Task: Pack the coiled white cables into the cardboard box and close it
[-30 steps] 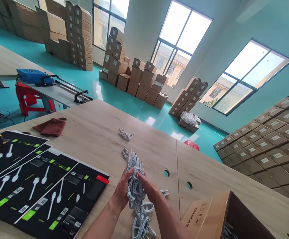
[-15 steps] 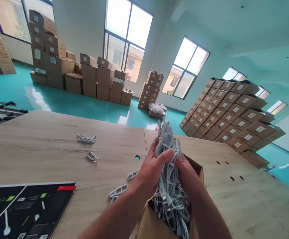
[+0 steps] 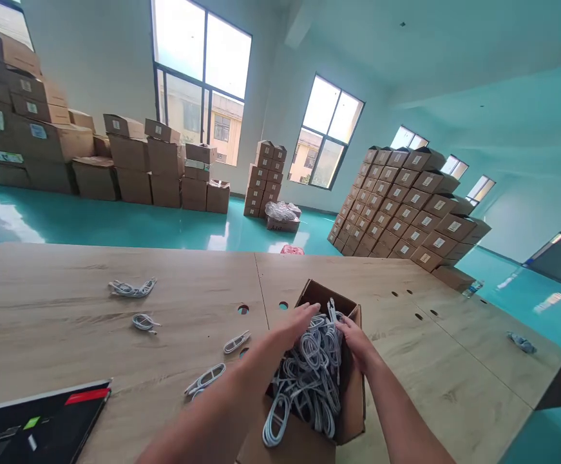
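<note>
An open cardboard box on the table is filled with coiled grey-white cables. My left hand is over the box's left side, its fingers stretched out and together, resting by the cables without gripping. At the box's right side, my right hand has its thumb and fingers closed on a bundle of cables whose connector ends point up. One cable coil hangs over the near flap. Part of the cable pile is hidden behind my left forearm.
Left of the box lie loose cable coils, with more coils farther off. A black printed panel lies at the near left. Cable holes pierce the wooden table. Stacked cartons stand beyond.
The cable bundle, held up between both hands before, is now down in the box. My left hand has opened off it. My view has shifted to the right.
</note>
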Tool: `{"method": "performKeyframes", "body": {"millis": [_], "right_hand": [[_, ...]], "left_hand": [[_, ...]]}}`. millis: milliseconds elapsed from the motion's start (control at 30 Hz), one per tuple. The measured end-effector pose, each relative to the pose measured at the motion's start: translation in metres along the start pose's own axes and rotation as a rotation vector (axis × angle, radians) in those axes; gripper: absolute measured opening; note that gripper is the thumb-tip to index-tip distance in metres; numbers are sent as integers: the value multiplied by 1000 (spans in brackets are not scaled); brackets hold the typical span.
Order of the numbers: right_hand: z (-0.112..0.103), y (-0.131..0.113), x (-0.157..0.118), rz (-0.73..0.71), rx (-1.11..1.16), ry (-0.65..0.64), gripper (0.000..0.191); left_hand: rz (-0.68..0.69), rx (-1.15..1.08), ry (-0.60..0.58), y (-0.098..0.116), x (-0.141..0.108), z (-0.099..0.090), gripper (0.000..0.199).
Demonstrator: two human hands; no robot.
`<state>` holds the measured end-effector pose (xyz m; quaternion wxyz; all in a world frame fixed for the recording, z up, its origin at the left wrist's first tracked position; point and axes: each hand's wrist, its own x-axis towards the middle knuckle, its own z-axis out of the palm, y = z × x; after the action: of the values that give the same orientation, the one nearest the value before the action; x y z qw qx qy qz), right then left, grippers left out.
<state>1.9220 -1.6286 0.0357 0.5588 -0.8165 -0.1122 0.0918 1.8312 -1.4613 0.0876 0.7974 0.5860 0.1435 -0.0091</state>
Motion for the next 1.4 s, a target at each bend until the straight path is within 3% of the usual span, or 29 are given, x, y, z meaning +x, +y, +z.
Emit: {"method": "performKeyframes", "body": {"millis": [100, 167, 233, 300, 367, 467, 567, 667, 767, 900, 1067, 1200, 1400], "right_hand": [[-19, 0, -8, -17, -87, 43, 81], [-22, -4, -28, -75, -157, 49, 77], [-11, -9, -56, -164, -239, 16, 63], [11, -13, -88, -261, -398, -85, 44], [39, -12, -116, -353, -870, -336, 37], [72, -6, -136, -369, -1199, -582, 50], [85, 0, -132, -388, -1205, -620, 49], [85, -2, -119, -415, -1195, -654, 26], [78, -10, -104, -399, -1148, -581, 10], [56, -23, -73, -250, -1036, -288, 30], [18, -28, -49, -88, -907, -149, 39], [4, -24, -67, -103, -875, -40, 46], [3, -11, -109, -287, -787, -87, 35]], "left_hand": [[103, 66, -81, 24, -19, -31, 53], [216, 78, -117, 35, -36, -65, 51], [343, 95, 11, 31, -50, -110, 54], [316, 90, 259, 5, -58, -162, 65], [216, 307, 527, -42, -65, -208, 71], [64, 482, 600, -131, -79, -242, 70], [29, 1010, 422, -203, -93, -230, 82], [-105, 1287, 330, -234, -90, -200, 92], [-187, 1403, 290, -234, -73, -184, 96], [-215, 1450, 288, -227, -54, -189, 102], [-148, 1509, 287, -223, -42, -201, 79], [-103, 1483, 274, -219, -30, -205, 66], [-49, 1249, 344, -222, -20, -208, 59]]}}
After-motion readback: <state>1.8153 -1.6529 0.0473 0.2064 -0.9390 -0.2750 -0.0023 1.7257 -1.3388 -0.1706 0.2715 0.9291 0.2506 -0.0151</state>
